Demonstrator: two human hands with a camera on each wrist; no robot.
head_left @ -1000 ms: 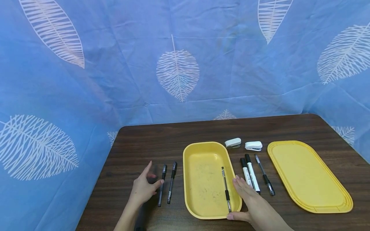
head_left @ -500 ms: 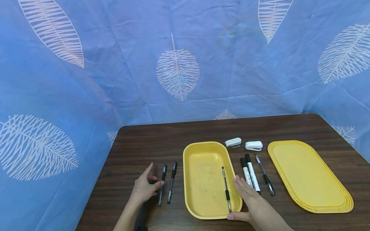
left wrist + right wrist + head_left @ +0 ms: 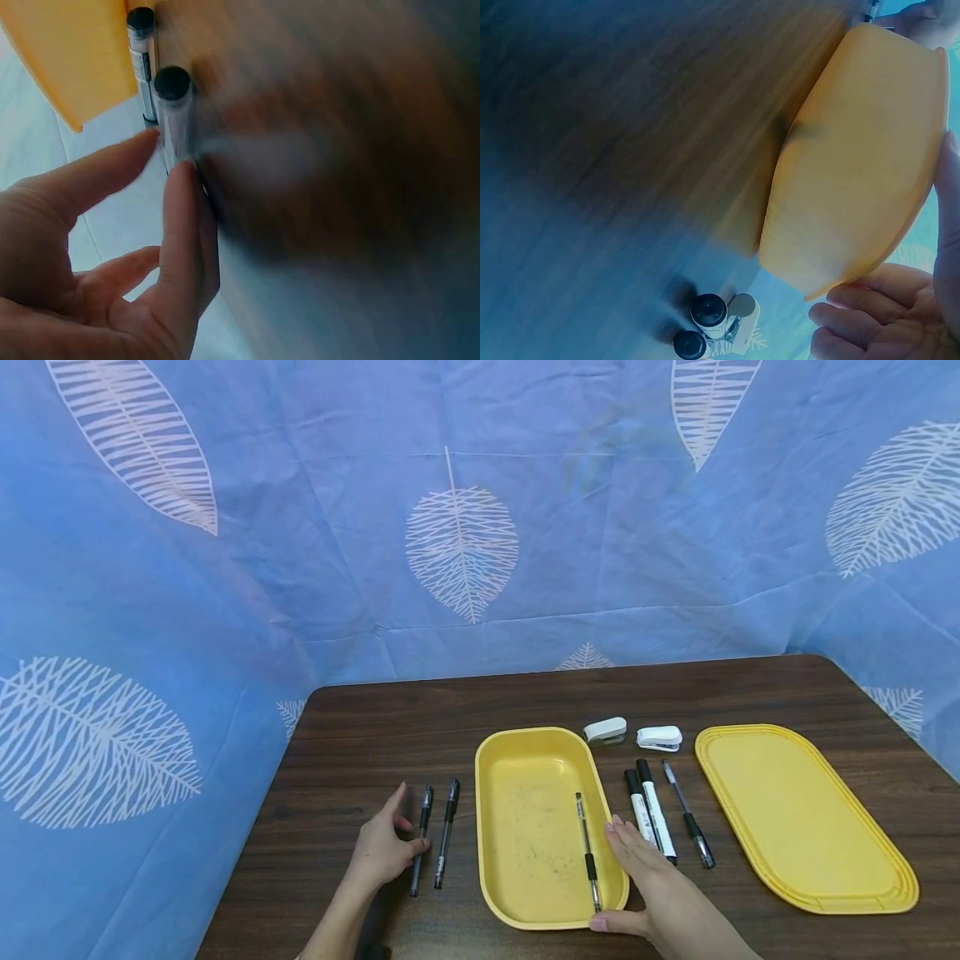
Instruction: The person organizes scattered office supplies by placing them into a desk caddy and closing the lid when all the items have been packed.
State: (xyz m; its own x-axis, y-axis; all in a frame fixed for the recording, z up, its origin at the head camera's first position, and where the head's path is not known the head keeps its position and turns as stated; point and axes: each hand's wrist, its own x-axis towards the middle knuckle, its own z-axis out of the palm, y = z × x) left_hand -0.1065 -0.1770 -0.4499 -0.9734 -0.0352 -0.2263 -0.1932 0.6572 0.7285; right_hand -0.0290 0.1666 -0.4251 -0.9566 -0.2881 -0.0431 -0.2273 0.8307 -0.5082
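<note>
My left hand (image 3: pixel 381 852) is at a black-capped clear pen (image 3: pixel 422 842) on the table, left of the yellow tray (image 3: pixel 491 860). The left wrist view shows thumb and forefinger pinching that pen (image 3: pixel 174 112) near one end. A second, similar pen (image 3: pixel 447 835) lies just right of it. My right hand (image 3: pixel 660 885) rests at the tray's near right corner, thumb along the near rim and straight fingers along the right side. Inside the tray lies one pen (image 3: pixel 588 852) with a black grip.
Right of the tray lie two black-capped white markers (image 3: pixel 655 810) and another pen (image 3: pixel 688 817). Two small white staplers (image 3: pixel 604 730) sit behind. A yellow lid (image 3: pixel 806 818) lies flat at the right of the dark wooden table (image 3: pixel 390 718). A blue leaf-patterned cloth (image 3: pixel 330 527) hangs behind.
My left hand has shifted slightly right and forward against the left pen, thumb now overlapping it more. My right hand and the tray have stayed put.
</note>
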